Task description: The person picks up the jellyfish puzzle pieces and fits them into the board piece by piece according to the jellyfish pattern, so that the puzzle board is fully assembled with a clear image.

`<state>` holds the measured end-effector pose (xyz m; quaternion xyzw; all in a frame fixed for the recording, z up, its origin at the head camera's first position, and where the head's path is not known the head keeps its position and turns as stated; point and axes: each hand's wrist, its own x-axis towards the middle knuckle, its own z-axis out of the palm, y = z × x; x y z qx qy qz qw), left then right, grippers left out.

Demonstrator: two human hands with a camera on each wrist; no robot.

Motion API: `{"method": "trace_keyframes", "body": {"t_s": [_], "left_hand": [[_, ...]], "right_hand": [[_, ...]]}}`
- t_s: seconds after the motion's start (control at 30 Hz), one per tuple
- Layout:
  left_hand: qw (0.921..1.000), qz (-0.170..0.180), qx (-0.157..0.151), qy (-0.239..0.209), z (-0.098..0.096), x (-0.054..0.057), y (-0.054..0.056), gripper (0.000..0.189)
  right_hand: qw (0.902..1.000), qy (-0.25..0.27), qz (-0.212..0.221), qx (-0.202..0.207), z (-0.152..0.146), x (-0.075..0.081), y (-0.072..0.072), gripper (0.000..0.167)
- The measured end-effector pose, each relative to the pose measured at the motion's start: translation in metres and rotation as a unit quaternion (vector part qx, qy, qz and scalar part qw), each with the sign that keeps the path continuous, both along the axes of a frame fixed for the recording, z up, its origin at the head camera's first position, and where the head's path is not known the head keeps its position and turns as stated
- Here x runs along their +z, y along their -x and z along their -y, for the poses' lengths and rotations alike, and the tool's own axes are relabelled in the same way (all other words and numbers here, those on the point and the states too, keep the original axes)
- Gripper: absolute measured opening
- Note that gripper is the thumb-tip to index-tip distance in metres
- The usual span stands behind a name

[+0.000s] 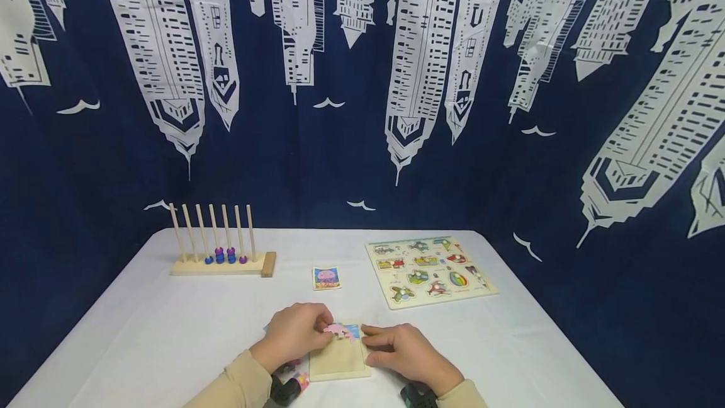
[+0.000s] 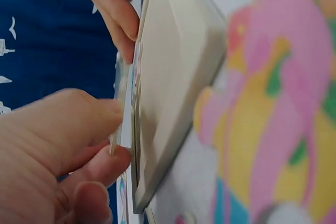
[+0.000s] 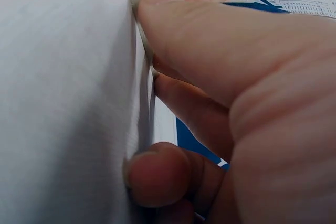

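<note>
My left hand (image 1: 300, 332) pinches a pink puzzle piece (image 1: 338, 330) between thumb and fingers, over the upper part of a square wooden puzzle tray (image 1: 338, 364). A blue printed piece (image 1: 352, 330) lies in the tray's upper right, partly covered by the pink one. The lower part of the tray is bare wood. At the tray's right edge, my right hand (image 1: 404, 351) rests with thumb and fingers touching its side. In the left wrist view the pinched piece (image 2: 118, 129) is seen edge-on, close to the tray (image 2: 176, 51).
Colourful loose pieces (image 1: 301, 383) lie left of the tray, partly hidden by the left wrist. Beyond it is a small card with a pink sea creature (image 1: 326, 278). A wooden bead abacus (image 1: 221, 266) stands back left; a knobbed picture puzzle board (image 1: 430, 269) lies back right.
</note>
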<state>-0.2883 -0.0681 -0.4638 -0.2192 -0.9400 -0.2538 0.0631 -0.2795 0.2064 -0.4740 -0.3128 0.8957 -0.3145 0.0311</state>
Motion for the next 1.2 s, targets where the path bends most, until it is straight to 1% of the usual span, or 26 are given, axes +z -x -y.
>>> {"method": "trace_keyframes", "body": {"t_s": [0.1,0.23,0.47,0.7,0.8,0.93,1.03,1.1,1.2], "left_hand": [[1.0000,0.007,0.001,-0.005,-0.001,-0.001,0.001,0.019],[0.9999,0.005,0.001,-0.016,-0.002,-0.004,0.002,0.017],[0.9999,-0.006,0.004,-0.013,-0.002,-0.010,0.001,0.016],[0.9999,-0.004,0.000,-0.011,-0.001,-0.011,0.001,0.019],[0.9996,-0.018,-0.021,-0.002,-0.002,-0.011,0.001,0.024],[0.9958,-0.053,-0.074,0.015,-0.003,-0.011,0.000,0.028],[0.9921,-0.063,-0.105,0.025,-0.005,-0.013,-0.001,0.027],[0.9908,-0.064,-0.116,0.029,-0.005,-0.015,-0.001,0.026],[0.9902,-0.061,-0.122,0.033,-0.005,-0.016,-0.002,0.026]], "right_hand": [[1.0000,-0.002,0.001,-0.001,0.000,0.000,0.001,0.044],[0.9999,-0.005,0.009,-0.006,0.000,0.000,0.001,0.043],[0.9999,-0.005,0.009,-0.010,0.000,0.002,0.000,0.045],[0.9999,-0.004,0.005,-0.011,0.002,0.001,-0.001,0.044],[0.9999,-0.003,0.007,-0.010,0.001,0.002,-0.001,0.045],[0.9999,0.000,0.009,-0.005,0.000,0.003,-0.002,0.047],[0.9999,0.002,0.011,-0.003,0.000,0.003,-0.001,0.046],[0.9999,0.003,0.013,-0.004,0.001,0.003,-0.001,0.045],[0.9999,0.002,0.014,-0.006,0.001,0.002,-0.001,0.044]]}}
